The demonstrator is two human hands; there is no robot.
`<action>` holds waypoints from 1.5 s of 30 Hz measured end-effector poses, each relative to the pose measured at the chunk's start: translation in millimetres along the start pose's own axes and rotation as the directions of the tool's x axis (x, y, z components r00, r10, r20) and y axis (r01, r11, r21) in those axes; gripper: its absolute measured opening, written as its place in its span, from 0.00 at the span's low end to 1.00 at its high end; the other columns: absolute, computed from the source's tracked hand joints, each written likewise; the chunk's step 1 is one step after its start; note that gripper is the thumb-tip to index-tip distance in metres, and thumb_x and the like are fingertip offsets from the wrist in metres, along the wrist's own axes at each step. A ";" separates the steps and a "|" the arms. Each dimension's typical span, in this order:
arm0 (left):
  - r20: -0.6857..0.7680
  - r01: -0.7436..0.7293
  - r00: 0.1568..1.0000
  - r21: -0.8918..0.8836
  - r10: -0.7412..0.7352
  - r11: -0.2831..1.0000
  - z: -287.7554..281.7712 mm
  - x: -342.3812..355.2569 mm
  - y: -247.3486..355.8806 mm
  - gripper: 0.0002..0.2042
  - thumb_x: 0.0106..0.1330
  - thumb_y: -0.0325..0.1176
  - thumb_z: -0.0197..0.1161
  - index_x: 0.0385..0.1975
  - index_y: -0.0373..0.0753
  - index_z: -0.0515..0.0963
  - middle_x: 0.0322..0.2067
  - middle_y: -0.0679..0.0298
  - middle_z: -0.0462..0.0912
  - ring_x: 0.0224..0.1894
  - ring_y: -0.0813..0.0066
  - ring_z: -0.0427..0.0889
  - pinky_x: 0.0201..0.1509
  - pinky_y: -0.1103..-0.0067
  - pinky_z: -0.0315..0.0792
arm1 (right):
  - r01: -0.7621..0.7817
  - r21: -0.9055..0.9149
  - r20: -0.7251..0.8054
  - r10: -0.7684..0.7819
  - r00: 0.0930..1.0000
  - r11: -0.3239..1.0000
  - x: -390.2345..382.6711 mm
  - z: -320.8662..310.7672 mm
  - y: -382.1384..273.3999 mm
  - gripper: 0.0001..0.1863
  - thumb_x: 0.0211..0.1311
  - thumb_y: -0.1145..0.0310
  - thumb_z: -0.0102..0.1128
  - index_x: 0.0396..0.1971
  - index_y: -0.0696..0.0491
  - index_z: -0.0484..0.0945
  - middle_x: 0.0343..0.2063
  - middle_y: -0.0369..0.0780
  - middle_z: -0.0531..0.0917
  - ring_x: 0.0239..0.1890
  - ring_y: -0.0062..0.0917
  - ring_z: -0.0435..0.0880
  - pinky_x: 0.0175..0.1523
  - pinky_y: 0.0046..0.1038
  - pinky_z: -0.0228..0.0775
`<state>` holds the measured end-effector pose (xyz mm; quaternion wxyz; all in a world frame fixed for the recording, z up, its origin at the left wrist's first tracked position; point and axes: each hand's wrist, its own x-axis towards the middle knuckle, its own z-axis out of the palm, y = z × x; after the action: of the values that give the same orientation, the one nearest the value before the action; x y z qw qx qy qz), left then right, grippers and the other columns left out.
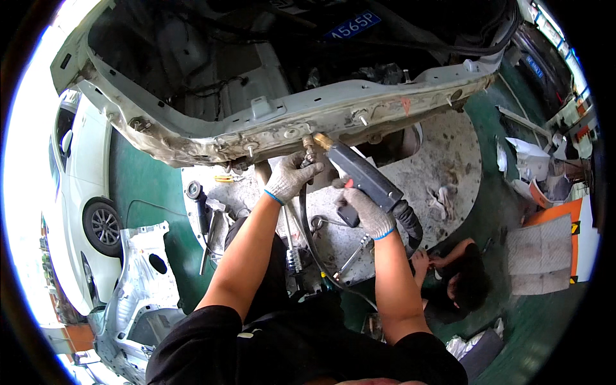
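In front of me runs the bare, scuffed rear panel (269, 135) of a car body, with several short studs along its face. My left hand (292, 176), in a knitted glove, is closed round a brass-coloured clamp (308, 146) against the panel's lower face; a thick black cable (304, 221) hangs below it. My right hand (369, 210), gloved too, is wrapped round the grip of a black gun-shaped welding tool (364, 174). The tool's brass tip (323, 140) points at the panel close beside the clamp. Whether the tip touches the metal I cannot tell.
Under the panel lies a pale round platform (449, 151), with an angle grinder (200, 208) and a silver rod tool (292, 253) on it. A co-worker (462, 282) crouches at lower right. A white car (86, 173) and a loose body panel (151, 256) are at left.
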<state>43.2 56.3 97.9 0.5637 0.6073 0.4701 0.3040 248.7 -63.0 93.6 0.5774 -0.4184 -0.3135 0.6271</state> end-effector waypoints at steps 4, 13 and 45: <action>-0.011 -0.137 0.991 -0.156 0.137 0.978 -7.1 12.5 -10.1 0.23 0.58 0.48 0.79 0.41 0.34 0.82 0.32 0.68 0.82 0.35 0.78 0.79 0.40 0.77 0.74 | -0.032 -0.223 -0.206 -0.015 0.978 0.974 -6.7 -29.8 29.4 0.15 0.63 0.74 0.65 0.51 0.55 0.80 0.41 0.37 0.86 0.35 0.21 0.83 0.43 0.25 0.78; 0.052 0.153 0.987 -0.629 -0.155 0.762 -26.5 36.8 -56.0 0.30 0.61 0.63 0.71 0.50 0.43 0.80 0.35 0.70 0.81 0.35 0.77 0.78 0.40 0.79 0.72 | 0.027 0.018 -0.031 -0.026 0.999 0.999 -36.1 -10.9 22.4 0.13 0.65 0.73 0.64 0.49 0.57 0.81 0.43 0.40 0.86 0.37 0.22 0.84 0.44 0.26 0.79; 0.393 0.489 0.868 -0.782 -0.303 0.386 88.7 -67.7 72.7 0.18 0.71 0.18 0.47 0.59 0.26 0.71 0.52 0.47 0.80 0.38 0.73 0.79 0.34 0.84 0.75 | 0.080 -0.419 -0.336 -0.236 0.912 0.904 -143.0 -32.6 -36.3 0.15 0.64 0.71 0.69 0.49 0.55 0.81 0.43 0.37 0.85 0.43 0.23 0.83 0.50 0.30 0.77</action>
<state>114.3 -35.3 163.4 0.8862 0.1365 0.3302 0.2949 292.0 -202.0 133.9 0.5797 -0.6123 -0.3500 0.4081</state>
